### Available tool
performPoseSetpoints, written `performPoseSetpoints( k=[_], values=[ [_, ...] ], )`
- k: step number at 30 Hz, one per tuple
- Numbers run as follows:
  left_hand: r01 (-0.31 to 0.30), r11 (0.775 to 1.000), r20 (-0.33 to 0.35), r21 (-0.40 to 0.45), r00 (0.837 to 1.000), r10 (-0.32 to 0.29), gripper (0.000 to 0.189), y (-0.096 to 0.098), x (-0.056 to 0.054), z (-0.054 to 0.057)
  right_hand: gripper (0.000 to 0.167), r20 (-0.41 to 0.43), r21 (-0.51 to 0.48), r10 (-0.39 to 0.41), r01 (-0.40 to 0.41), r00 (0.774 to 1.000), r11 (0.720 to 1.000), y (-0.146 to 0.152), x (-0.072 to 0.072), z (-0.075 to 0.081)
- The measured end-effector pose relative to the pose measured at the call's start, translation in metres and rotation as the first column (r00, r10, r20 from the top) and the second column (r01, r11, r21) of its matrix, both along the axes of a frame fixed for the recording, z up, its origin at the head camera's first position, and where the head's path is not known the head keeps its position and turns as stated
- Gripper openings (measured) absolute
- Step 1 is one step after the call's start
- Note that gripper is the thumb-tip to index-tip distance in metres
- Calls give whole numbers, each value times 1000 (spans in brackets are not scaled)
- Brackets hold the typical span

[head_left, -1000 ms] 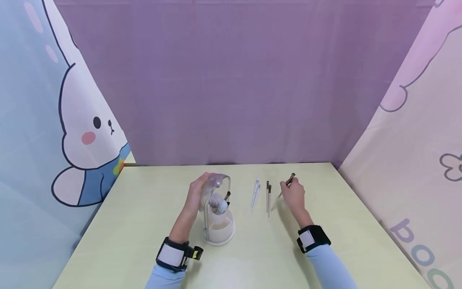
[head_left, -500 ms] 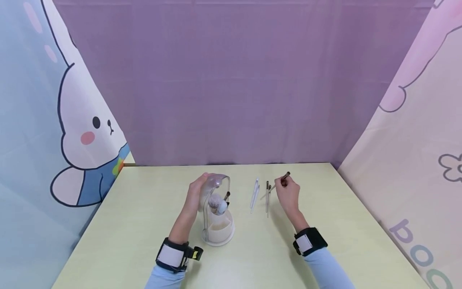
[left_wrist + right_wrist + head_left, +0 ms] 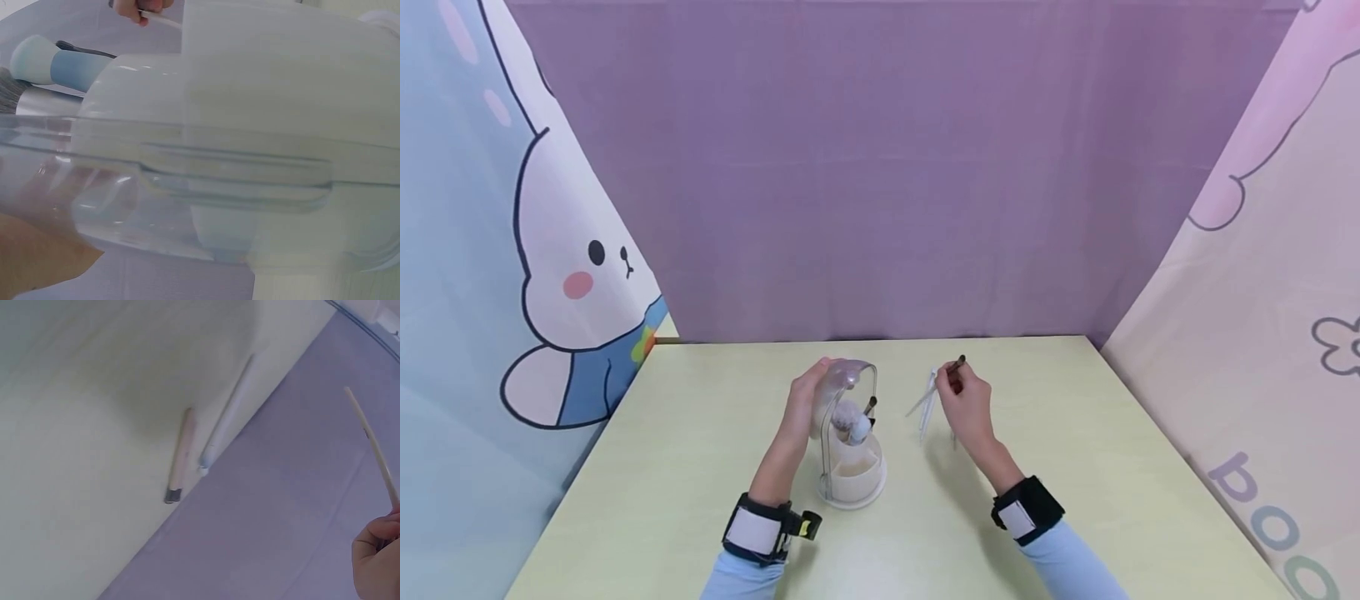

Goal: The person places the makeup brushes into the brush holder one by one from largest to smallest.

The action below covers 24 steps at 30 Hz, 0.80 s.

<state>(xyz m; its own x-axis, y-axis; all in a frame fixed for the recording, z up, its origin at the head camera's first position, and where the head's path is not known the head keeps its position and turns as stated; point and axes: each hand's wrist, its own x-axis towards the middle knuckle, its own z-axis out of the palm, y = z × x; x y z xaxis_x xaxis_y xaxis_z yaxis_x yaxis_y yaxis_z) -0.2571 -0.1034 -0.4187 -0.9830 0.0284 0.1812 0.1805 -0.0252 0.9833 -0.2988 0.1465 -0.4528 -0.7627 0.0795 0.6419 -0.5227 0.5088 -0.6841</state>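
Observation:
A round makeup brush holder [image 3: 853,479] with a clear, curved cover [image 3: 831,396] stands at the middle left of the table. My left hand [image 3: 797,408] holds the cover from its left side, fingers near the top. Inside sit several brushes, among them a fluffy one with a blue-and-white head [image 3: 75,67]. To the right, my right hand [image 3: 967,408] pinches a thin makeup brush [image 3: 372,447], dark end up, light handle pointing down and left. Below it lie slim white-and-blue sticks [image 3: 927,421]. Two thin brushes beside them are mostly hidden by my right hand.
The pale table [image 3: 700,467] meets a purple cloth backdrop [image 3: 880,167] at its far edge. Printed cloths [image 3: 1262,333] hang at both sides. A pinkish brush with a dark end [image 3: 182,453] shows on the table in the right wrist view.
My right hand has moved left with the thin brush, passing over the brushes lying on the table. The brush has tilted flatter. My left hand stays on the cover.

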Motion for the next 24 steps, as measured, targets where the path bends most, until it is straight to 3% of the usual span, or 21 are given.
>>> performPoseSetpoints(
  k=[6,13,18,24],
  values=[
    [-3,1000,-2,11,1000,3,49,1,1,0,6,-106,12,88,-87,990,996,-13,14,13],
    [-4,1000,-4,5,1000,4,49,1,0,0,7,-171,-33,248,-257,953,966,-32,44,47],
    [1,1000,14,18,1000,-1,49,0,1,1,9,-125,-41,350,-357,928,933,-39,51,53],
    [4,1000,20,24,1000,-4,49,0,1,0,11,8,16,430,-430,903,902,-47,56,53]
  ],
)
